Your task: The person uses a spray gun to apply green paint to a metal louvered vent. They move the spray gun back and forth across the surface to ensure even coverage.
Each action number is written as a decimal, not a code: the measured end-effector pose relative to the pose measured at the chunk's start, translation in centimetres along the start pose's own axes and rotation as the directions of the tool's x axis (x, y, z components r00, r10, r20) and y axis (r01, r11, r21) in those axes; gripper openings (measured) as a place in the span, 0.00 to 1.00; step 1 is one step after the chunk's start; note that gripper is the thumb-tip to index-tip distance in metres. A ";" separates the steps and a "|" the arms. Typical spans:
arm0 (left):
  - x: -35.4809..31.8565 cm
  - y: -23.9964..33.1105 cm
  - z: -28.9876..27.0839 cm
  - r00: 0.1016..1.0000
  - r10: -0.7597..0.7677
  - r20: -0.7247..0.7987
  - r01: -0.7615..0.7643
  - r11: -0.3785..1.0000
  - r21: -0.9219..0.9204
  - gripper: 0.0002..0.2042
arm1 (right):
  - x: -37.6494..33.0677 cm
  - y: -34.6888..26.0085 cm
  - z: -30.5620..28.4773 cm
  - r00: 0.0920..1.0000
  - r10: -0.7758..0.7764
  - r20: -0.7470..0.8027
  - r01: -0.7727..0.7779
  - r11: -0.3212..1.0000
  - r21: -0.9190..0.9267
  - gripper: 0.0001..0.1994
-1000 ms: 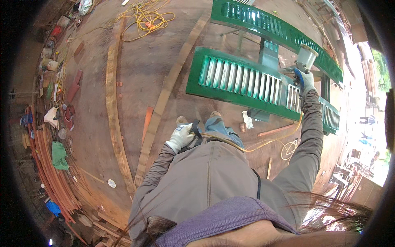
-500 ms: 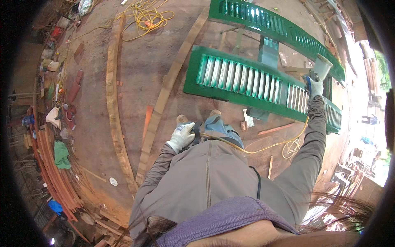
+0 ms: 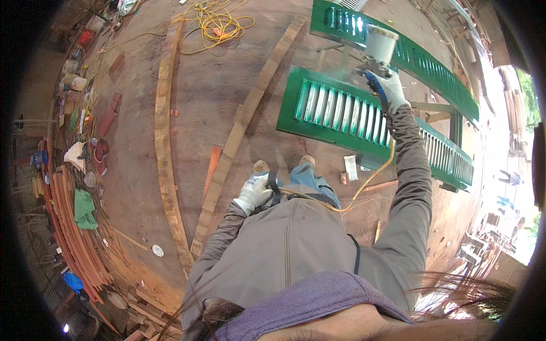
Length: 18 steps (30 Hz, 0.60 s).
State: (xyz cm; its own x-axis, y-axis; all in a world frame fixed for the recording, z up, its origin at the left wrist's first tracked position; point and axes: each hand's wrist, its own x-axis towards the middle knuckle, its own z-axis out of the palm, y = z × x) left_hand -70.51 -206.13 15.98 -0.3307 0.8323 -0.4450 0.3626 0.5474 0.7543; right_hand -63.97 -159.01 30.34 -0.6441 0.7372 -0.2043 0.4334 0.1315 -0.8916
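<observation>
Green louvred panel (image 3: 357, 118) sits near the spray gun (image 3: 380, 52) gripped by the right hand (image 3: 392, 91); left hand (image 3: 253, 193) curls against a black strap (image 3: 274, 186), its grip unclear.

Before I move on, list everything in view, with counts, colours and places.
Slatted panels: two, green, ahead and right
Sprayer: one, whitish cup, in the right hand
Hose: one, yellow, below the near panel
Cord coil: one, yellow, far ahead
Long boards: two, brown, left of the panels
Wood strips: many, reddish, far left
Cloth: one, green, on the strips
Flat scrap: one, white, below the near panel
Disc: one, white, lower left
Small clutter: uncountable, mixed, left edge
Jacket: one, grey, lower middle
Left hand: one, pale glove, left of centre
Right hand: one, pale glove, around the sprayer
</observation>
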 end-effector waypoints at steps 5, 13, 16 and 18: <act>-1.6 0.6 -1.9 0.999 -0.043 0.011 0.043 0.999 -0.032 0.12 | 0.4 -3.8 6.8 0.994 -0.068 0.087 0.045 0.970 0.241 0.15; -0.1 -0.1 -1.0 0.998 0.001 0.067 0.000 1.000 -0.017 0.11 | 0.8 -0.7 4.7 0.999 0.047 -0.020 -0.041 0.968 0.249 0.14; 1.1 0.9 -0.2 0.993 0.090 0.082 -0.089 0.996 -0.021 0.12 | -0.5 2.0 -0.9 0.987 0.108 -0.116 -0.071 0.955 0.287 0.14; 1.9 1.9 0.8 0.990 0.125 0.065 -0.126 0.992 0.014 0.13 | -1.5 4.2 -5.5 0.973 0.119 -0.198 -0.074 0.973 0.219 0.14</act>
State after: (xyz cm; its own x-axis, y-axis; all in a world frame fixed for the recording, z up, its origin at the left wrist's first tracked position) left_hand -69.75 -203.45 16.18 -0.2257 0.8982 -0.3772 0.4136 0.4389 0.7977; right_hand -57.70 -155.96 29.11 -0.4506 0.8640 -0.2246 0.3310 -0.0720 -0.9409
